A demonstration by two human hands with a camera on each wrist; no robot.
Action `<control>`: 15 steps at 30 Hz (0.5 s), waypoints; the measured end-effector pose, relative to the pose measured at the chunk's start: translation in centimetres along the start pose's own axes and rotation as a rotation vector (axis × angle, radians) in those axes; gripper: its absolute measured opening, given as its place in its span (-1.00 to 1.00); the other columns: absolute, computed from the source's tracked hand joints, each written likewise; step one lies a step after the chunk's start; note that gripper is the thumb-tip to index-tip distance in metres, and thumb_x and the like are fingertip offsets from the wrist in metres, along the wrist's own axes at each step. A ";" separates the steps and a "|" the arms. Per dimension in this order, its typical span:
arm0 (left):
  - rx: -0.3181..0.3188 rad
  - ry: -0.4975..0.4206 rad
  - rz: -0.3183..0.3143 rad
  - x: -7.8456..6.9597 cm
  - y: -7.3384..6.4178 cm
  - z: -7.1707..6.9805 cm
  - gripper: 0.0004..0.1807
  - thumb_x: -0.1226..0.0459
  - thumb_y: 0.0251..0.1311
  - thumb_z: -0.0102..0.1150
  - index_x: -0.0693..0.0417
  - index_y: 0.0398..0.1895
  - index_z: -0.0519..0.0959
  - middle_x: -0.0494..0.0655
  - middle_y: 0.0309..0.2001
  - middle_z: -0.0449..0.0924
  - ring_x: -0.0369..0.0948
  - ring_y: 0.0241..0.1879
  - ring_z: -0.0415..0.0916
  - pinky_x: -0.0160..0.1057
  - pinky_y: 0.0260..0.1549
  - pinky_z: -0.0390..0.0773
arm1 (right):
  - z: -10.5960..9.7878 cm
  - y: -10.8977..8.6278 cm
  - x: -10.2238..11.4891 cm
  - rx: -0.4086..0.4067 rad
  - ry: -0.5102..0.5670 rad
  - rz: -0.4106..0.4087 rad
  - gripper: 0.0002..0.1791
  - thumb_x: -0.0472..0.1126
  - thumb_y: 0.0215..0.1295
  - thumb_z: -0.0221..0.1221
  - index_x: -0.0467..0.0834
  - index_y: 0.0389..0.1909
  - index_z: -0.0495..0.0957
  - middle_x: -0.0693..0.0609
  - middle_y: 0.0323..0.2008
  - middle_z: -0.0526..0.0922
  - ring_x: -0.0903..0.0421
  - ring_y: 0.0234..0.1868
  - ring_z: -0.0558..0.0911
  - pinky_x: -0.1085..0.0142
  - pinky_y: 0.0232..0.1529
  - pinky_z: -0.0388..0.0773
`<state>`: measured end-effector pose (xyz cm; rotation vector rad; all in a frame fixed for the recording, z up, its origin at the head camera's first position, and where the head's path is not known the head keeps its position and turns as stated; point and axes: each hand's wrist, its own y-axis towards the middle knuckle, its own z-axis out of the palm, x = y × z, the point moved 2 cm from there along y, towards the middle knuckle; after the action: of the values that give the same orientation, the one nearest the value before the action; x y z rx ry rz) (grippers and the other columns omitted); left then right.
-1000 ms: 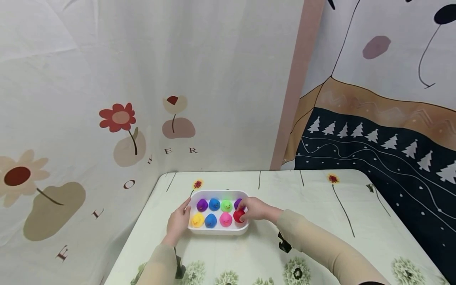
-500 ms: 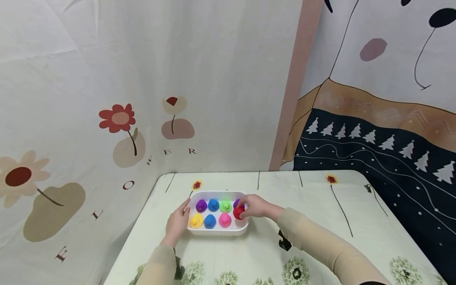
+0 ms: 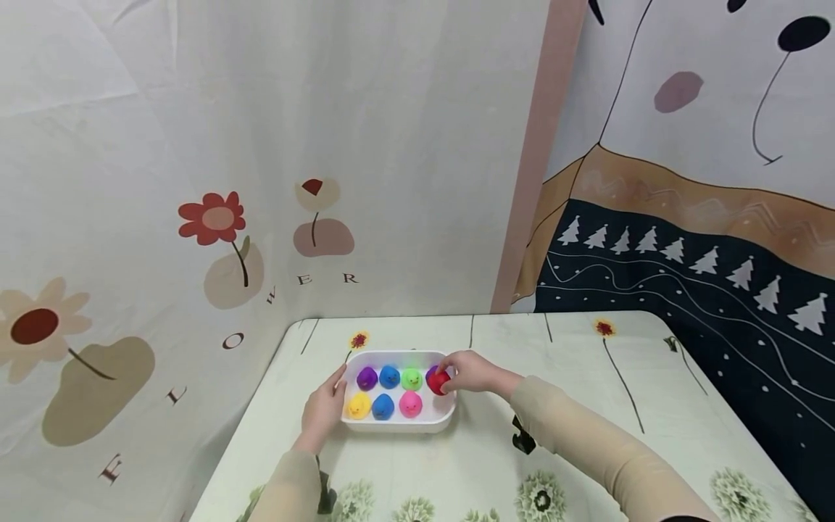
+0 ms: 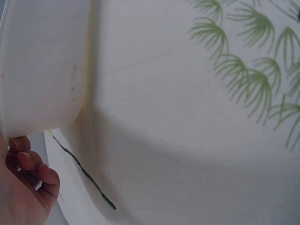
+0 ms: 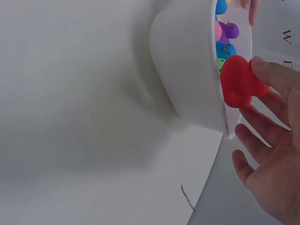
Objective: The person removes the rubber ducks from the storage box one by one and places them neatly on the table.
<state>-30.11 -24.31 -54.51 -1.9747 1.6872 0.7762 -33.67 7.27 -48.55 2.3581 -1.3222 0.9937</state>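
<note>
Pinching red toy duck in right hand, thumb-to-finger, closed to its width | poised beneath that pinch, over near end of white tray | gripping opposite end with curled left hand, likely for steadiness

We've got 3 views. Head: we look forward and down across the counter, far enough back for both sleeves, the whole white tray and the lettered cloth behind. Left wrist: we're close in beside the left hand, facing the tray's outer side, which gets cut off upper left; counter fills most of the rest. Right wrist: close too, turned sideways, tray rim running up-down, right hand at right. All 3 share tray and left hand; head and right wrist share the red toy and lettering.
</note>
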 end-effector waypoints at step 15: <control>-0.002 -0.011 0.020 0.0 0.1 0.0 -0.52 0.17 0.46 -0.07 -0.06 0.41 0.32 0.18 0.08 0.57 -0.07 -0.27 0.49 -0.10 -0.30 0.43 | -1.5 -0.5 0.1 -0.044 0.033 -0.010 -0.70 -0.27 0.08 0.40 -0.19 -0.13 0.65 -0.03 -0.09 0.64 -0.07 0.04 0.54 0.02 0.11 0.44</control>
<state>-30.17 -24.29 -54.53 -1.9540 1.7025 0.7952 -33.88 8.31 -47.32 2.3039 -1.3055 0.9853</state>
